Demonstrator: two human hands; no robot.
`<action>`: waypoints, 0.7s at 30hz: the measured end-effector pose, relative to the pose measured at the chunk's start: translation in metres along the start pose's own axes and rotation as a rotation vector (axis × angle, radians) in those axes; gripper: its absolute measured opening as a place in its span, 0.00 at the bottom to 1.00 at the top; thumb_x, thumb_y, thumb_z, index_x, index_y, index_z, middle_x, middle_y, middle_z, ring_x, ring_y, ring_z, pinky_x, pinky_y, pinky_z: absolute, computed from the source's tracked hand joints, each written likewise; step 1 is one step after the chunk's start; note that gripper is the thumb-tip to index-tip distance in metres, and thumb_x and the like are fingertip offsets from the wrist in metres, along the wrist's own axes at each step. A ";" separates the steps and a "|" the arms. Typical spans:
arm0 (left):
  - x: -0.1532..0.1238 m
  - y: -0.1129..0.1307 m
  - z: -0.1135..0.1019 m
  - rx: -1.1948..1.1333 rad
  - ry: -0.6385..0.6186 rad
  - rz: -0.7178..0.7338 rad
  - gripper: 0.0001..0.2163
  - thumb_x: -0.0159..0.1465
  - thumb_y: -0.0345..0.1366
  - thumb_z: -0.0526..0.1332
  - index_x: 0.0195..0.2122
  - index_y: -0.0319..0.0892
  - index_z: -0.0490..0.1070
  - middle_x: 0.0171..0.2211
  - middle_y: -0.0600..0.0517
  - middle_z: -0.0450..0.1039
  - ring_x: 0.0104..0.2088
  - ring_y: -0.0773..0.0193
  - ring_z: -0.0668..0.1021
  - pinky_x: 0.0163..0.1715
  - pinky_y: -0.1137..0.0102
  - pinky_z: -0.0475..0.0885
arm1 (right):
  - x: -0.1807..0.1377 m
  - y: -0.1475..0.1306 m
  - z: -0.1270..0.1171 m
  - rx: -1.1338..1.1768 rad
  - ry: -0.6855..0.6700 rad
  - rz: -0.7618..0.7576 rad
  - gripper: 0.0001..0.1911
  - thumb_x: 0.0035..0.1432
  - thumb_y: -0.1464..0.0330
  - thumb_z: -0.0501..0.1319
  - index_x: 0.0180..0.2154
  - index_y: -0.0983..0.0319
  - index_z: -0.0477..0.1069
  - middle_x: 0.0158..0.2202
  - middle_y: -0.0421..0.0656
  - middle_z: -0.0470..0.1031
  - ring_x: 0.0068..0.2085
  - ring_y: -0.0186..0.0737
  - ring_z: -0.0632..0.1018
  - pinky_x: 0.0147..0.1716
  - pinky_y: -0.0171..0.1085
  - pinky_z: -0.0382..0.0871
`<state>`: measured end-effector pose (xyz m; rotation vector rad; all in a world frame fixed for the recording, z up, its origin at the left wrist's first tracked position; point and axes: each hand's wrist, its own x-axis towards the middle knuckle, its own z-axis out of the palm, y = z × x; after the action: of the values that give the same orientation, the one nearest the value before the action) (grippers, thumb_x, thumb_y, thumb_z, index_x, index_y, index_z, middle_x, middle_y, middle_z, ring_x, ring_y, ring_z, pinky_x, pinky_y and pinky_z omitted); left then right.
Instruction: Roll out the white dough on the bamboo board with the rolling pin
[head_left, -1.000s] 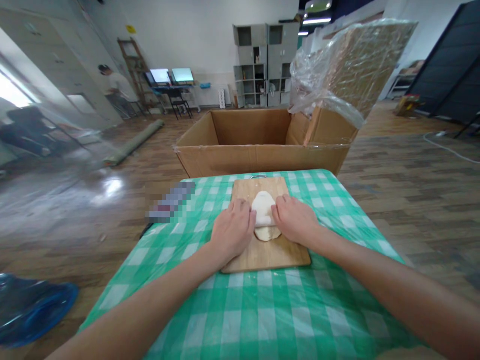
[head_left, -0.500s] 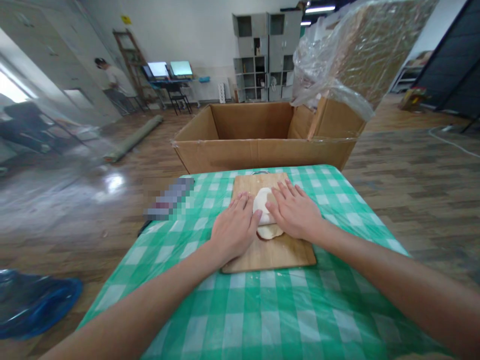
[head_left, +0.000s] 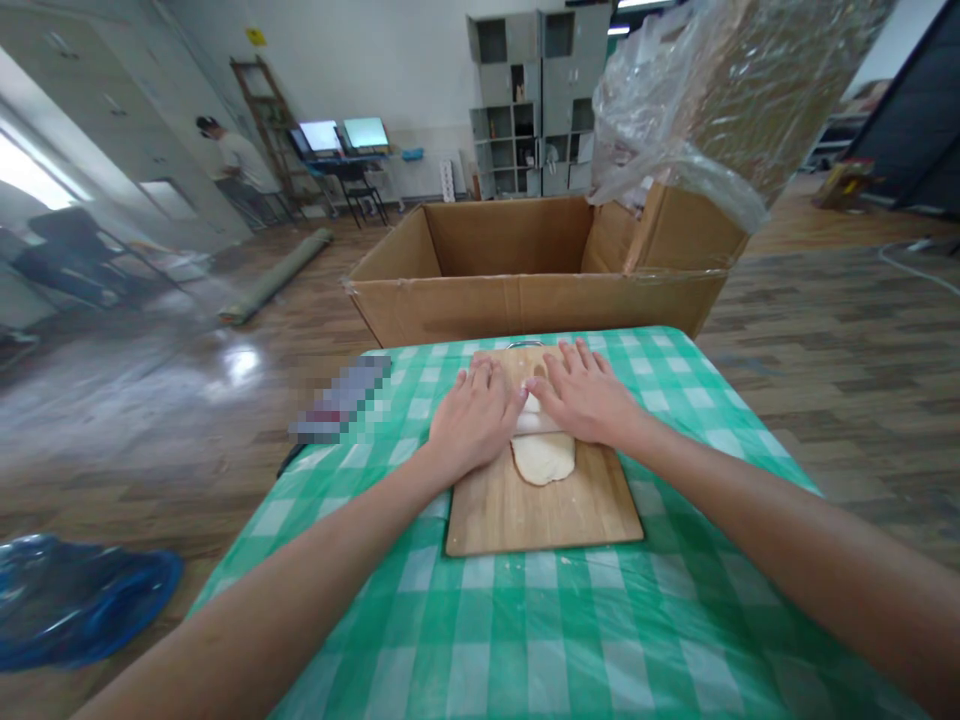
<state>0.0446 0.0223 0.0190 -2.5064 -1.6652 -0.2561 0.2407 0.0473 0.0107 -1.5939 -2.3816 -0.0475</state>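
A flattened piece of pale dough [head_left: 544,461] lies on the wooden cutting board [head_left: 525,520]. Across its far part runs a whitish rolling pin [head_left: 536,424], mostly covered by my hands. My left hand [head_left: 480,408] lies flat over the pin's left end, fingers stretched forward. On the right end, my right hand [head_left: 585,392] presses palm down with its fingers spread. The two thumbs point inward and nearly meet above the pin. Only the dough's near part shows fully; its far part is largely hidden.
The board lies on a green checked tablecloth [head_left: 510,640]. A blurred-out flat object [head_left: 341,400] is at the table's left edge. Beyond stands a big open cardboard box [head_left: 525,305]. Blue plastic [head_left: 82,600] is at lower left; a person [head_left: 244,165] is far back left.
Both hands have moved forward with the rolling pin, away from me. More of the dough's near part now shows behind the pin. The camera view has shifted slightly.
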 end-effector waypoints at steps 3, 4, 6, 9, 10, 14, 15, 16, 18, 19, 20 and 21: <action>-0.014 0.006 -0.001 0.003 0.002 -0.011 0.26 0.76 0.43 0.39 0.65 0.35 0.62 0.67 0.36 0.63 0.71 0.46 0.60 0.69 0.49 0.54 | -0.014 -0.008 -0.005 -0.021 0.030 -0.028 0.44 0.71 0.43 0.38 0.69 0.69 0.59 0.74 0.59 0.51 0.74 0.65 0.49 0.68 0.61 0.47; -0.020 0.008 -0.001 0.003 0.010 -0.018 0.26 0.76 0.43 0.39 0.66 0.34 0.61 0.68 0.36 0.63 0.71 0.47 0.61 0.69 0.50 0.54 | -0.019 -0.011 -0.006 -0.025 0.038 -0.036 0.44 0.71 0.43 0.38 0.69 0.69 0.59 0.74 0.58 0.50 0.74 0.64 0.48 0.69 0.60 0.45; -0.031 0.011 0.000 0.001 0.030 -0.023 0.26 0.75 0.42 0.40 0.68 0.33 0.58 0.69 0.36 0.61 0.71 0.49 0.61 0.70 0.52 0.55 | -0.030 -0.016 -0.009 -0.025 0.045 -0.048 0.43 0.71 0.44 0.38 0.69 0.70 0.59 0.74 0.57 0.51 0.74 0.62 0.48 0.70 0.59 0.44; -0.052 0.017 0.001 -0.013 0.055 -0.024 0.27 0.75 0.42 0.42 0.70 0.32 0.54 0.70 0.36 0.58 0.72 0.50 0.59 0.70 0.54 0.55 | -0.051 -0.024 -0.015 -0.010 0.034 -0.071 0.42 0.72 0.46 0.39 0.69 0.72 0.58 0.73 0.58 0.53 0.74 0.60 0.49 0.71 0.56 0.44; -0.060 0.019 0.001 -0.021 0.059 -0.015 0.27 0.75 0.42 0.42 0.71 0.32 0.52 0.71 0.37 0.57 0.72 0.50 0.58 0.70 0.53 0.55 | -0.058 -0.027 -0.017 -0.002 0.026 -0.084 0.42 0.72 0.47 0.39 0.70 0.73 0.57 0.73 0.59 0.53 0.74 0.59 0.49 0.71 0.55 0.44; -0.080 0.024 -0.003 -0.047 0.062 0.034 0.29 0.74 0.44 0.43 0.72 0.35 0.49 0.72 0.38 0.54 0.73 0.51 0.56 0.70 0.51 0.55 | -0.077 -0.033 -0.022 0.018 0.000 -0.148 0.43 0.72 0.48 0.39 0.70 0.77 0.55 0.73 0.61 0.51 0.74 0.58 0.50 0.72 0.53 0.44; -0.081 0.024 -0.003 -0.050 0.059 0.035 0.29 0.74 0.44 0.43 0.72 0.35 0.49 0.72 0.38 0.54 0.73 0.51 0.56 0.70 0.52 0.55 | -0.078 -0.033 -0.022 0.021 -0.007 -0.151 0.44 0.72 0.48 0.39 0.70 0.77 0.55 0.73 0.61 0.51 0.74 0.57 0.50 0.72 0.52 0.45; -0.079 0.023 -0.003 -0.051 0.056 0.029 0.29 0.74 0.44 0.43 0.72 0.35 0.50 0.72 0.38 0.54 0.73 0.51 0.57 0.70 0.52 0.56 | -0.075 -0.032 -0.022 0.025 -0.017 -0.146 0.44 0.72 0.47 0.38 0.70 0.76 0.55 0.73 0.61 0.51 0.74 0.57 0.51 0.71 0.52 0.46; -0.071 0.020 -0.002 -0.048 0.041 0.006 0.28 0.74 0.44 0.42 0.72 0.35 0.52 0.72 0.39 0.55 0.72 0.52 0.59 0.70 0.54 0.57 | -0.065 -0.028 -0.020 0.035 -0.044 -0.124 0.44 0.72 0.47 0.37 0.70 0.75 0.55 0.72 0.61 0.53 0.74 0.57 0.51 0.71 0.53 0.47; -0.064 0.017 0.000 -0.048 0.026 -0.007 0.28 0.75 0.44 0.40 0.71 0.35 0.53 0.72 0.39 0.56 0.72 0.53 0.60 0.69 0.56 0.58 | -0.057 -0.025 -0.019 0.038 -0.057 -0.114 0.44 0.72 0.47 0.36 0.70 0.75 0.56 0.72 0.61 0.54 0.74 0.57 0.51 0.71 0.53 0.48; -0.056 0.013 0.002 -0.048 0.010 -0.020 0.27 0.75 0.44 0.39 0.71 0.35 0.53 0.71 0.39 0.57 0.71 0.53 0.61 0.68 0.57 0.59 | -0.048 -0.022 -0.017 0.040 -0.067 -0.108 0.44 0.72 0.46 0.36 0.70 0.74 0.56 0.72 0.60 0.54 0.74 0.58 0.50 0.70 0.54 0.48; -0.046 0.010 0.003 -0.048 -0.009 -0.034 0.27 0.76 0.44 0.38 0.70 0.36 0.54 0.71 0.40 0.58 0.71 0.53 0.62 0.67 0.57 0.61 | -0.039 -0.019 -0.014 0.040 -0.067 -0.102 0.44 0.72 0.46 0.35 0.70 0.73 0.57 0.72 0.60 0.54 0.74 0.59 0.50 0.70 0.55 0.47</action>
<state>0.0362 -0.0225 0.0060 -2.5187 -1.7270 -0.2925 0.2407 0.0020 0.0169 -1.4782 -2.4967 0.0335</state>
